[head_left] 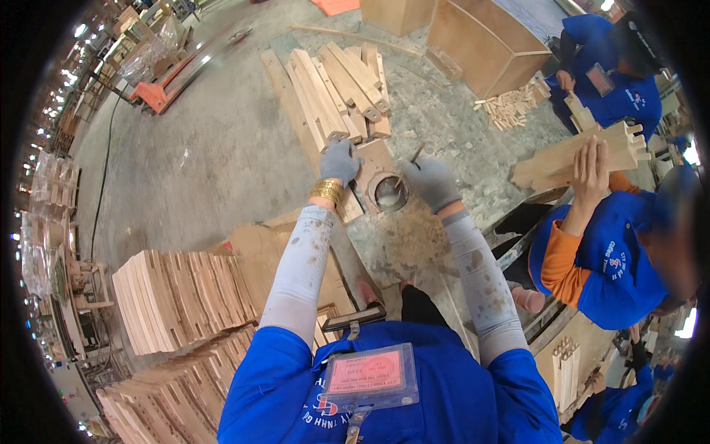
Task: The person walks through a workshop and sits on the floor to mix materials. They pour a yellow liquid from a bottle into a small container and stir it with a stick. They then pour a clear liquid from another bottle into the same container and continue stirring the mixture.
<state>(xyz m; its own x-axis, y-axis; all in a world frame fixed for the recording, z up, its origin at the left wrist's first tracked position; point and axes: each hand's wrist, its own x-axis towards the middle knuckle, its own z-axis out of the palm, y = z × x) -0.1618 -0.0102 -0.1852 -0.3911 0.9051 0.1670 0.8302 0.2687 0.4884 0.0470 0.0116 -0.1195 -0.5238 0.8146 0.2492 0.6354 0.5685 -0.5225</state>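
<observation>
My right hand (431, 180), in a grey glove, is closed round a thin brush (418, 153). The brush slants down into a round pot (373, 194) holding some murky liquid; its tip is hard to make out. To the left, my left hand (340, 161), also gloved, has its fingers bent at the near end of a wooden bar (312, 92). That bar belongs to a loose pile of pale wooden bars (351, 74) lying on boards beyond my hands. Several bars have holes near their ends.
Stacked wooden slats (181, 296) stand at the lower left. Close on the right, a co-worker holds a notched wooden panel (569, 159); another person is behind. Small wooden pieces (510, 109) lie heaped by a large wooden box (484, 48). An orange pallet jack (153, 96) stands far left.
</observation>
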